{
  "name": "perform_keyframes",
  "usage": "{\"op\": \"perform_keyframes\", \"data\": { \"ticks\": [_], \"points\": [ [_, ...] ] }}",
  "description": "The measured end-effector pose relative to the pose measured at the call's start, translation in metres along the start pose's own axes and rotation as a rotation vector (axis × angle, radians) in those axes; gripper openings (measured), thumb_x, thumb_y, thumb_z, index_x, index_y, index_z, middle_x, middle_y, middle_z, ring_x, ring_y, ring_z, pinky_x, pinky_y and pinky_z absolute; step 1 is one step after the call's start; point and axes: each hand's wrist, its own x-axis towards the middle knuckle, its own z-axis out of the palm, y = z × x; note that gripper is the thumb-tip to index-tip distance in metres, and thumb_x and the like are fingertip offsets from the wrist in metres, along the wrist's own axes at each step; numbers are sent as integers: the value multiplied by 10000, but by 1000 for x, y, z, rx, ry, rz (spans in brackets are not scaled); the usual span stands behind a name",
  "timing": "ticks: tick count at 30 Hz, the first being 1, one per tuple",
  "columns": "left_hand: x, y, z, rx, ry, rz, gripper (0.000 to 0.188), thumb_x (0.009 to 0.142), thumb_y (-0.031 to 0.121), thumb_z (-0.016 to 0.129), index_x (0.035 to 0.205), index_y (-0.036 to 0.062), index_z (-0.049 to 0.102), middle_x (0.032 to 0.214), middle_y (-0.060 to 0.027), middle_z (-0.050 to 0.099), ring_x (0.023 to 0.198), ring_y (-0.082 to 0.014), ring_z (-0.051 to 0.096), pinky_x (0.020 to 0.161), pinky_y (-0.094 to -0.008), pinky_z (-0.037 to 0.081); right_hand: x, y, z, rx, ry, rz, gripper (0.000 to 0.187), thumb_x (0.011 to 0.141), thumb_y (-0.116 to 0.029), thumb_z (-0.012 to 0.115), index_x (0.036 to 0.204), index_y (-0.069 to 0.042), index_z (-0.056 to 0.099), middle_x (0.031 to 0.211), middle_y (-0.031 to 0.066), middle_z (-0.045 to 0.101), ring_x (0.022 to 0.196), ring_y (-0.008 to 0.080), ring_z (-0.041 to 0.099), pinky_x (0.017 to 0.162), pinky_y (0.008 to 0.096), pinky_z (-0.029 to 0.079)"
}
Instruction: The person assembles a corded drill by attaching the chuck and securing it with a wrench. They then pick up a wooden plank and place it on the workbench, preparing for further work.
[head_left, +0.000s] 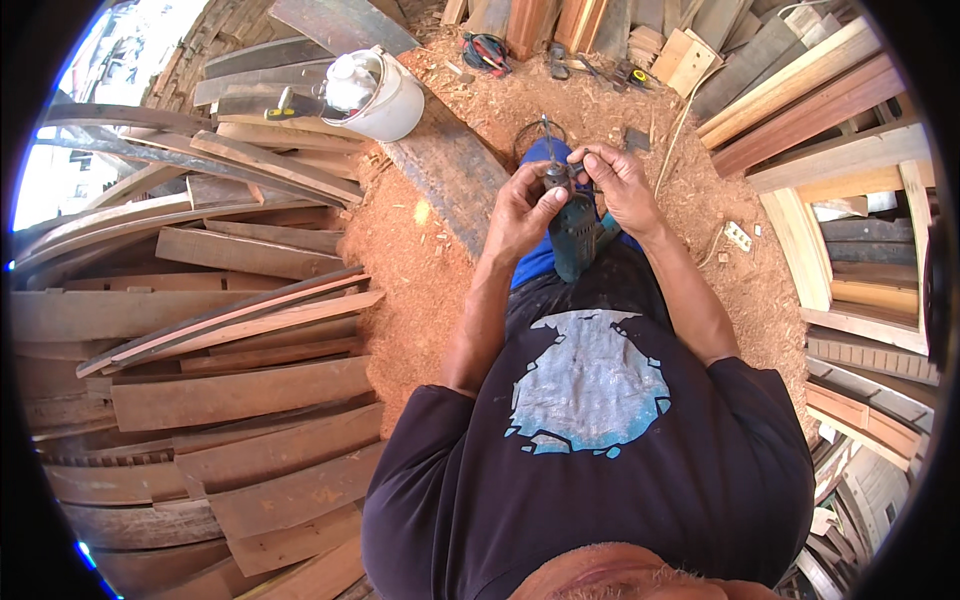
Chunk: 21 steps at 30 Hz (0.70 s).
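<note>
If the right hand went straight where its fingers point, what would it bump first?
Probably the front end of the drill, since the right hand's fingertips are right by it. The left hand comes next, though depth is unclear.

A person's left hand [522, 212] wraps its fingers around the dark round chuck [557, 178] of a teal-green power drill [573, 245], whose thin metal bit [547, 136] points away from the body. The right hand [620, 190] pinches a small dark part [577, 168] against the chuck's right side. The drill lies over the person's blue trousers [533, 264]. Ahead and to the left, a round white plastic bucket [398, 112] stands on a wide, weathered wooden plank [450, 172]. Orange-brown sawdust [405, 262] covers the floor, with brown wooden boards [290, 395] piled at left.
</note>
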Motion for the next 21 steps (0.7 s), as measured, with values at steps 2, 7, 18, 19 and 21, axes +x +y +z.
{"op": "perform_keyframes", "data": {
  "ticks": [2, 7, 18, 19, 21],
  "points": [
    [1, -6, 7, 29, 35, 28, 375, 983, 169, 734, 1273, -21, 591, 1118, -47, 699, 1039, -119, 638, 936, -293, 509, -4, -5, 0, -155, 46, -28, 293, 1083, -273, 573, 1094, -12, 705, 903, 12, 655, 831, 90, 602, 778, 267, 521],
    [-4, -2, 4, -8, -15, 26, 413, 955, 220, 772, 1268, 4, 611, 1115, -81, 718, 1070, -168, 675, 988, -342, 526, -2, 37, -26, 142, -1, 67, 298, 1088, -292, 564, 1083, -32, 708, 914, -12, 649, 842, 74, 598, 786, 255, 509],
    [-8, -15, -22, -215, -20, -51, 427, 1073, 229, 592, 1429, -5, 554, 1245, -77, 681, 1181, -172, 617, 1085, -326, 440, -24, -45, 9, -224, 17, 53, 184, 1019, -105, 656, 1168, 3, 642, 962, 36, 680, 944, 94, 650, 844, 278, 533],
    [-8, -17, -23, -190, -6, -43, 417, 1066, 224, 605, 1413, -5, 566, 1232, -73, 686, 1164, -166, 622, 1070, -324, 452, -24, -42, 10, -285, 23, -9, 177, 985, -97, 692, 1132, -5, 658, 950, 80, 691, 936, 139, 672, 840, 308, 535],
    [-9, -17, -20, -172, 39, -30, 393, 1045, 207, 642, 1372, -5, 590, 1198, -62, 694, 1117, -150, 632, 1030, -316, 478, -25, -46, 14, -417, 27, -84, 160, 965, -96, 706, 1097, -11, 674, 953, 102, 700, 919, 179, 684, 834, 332, 535]
  ]
}}
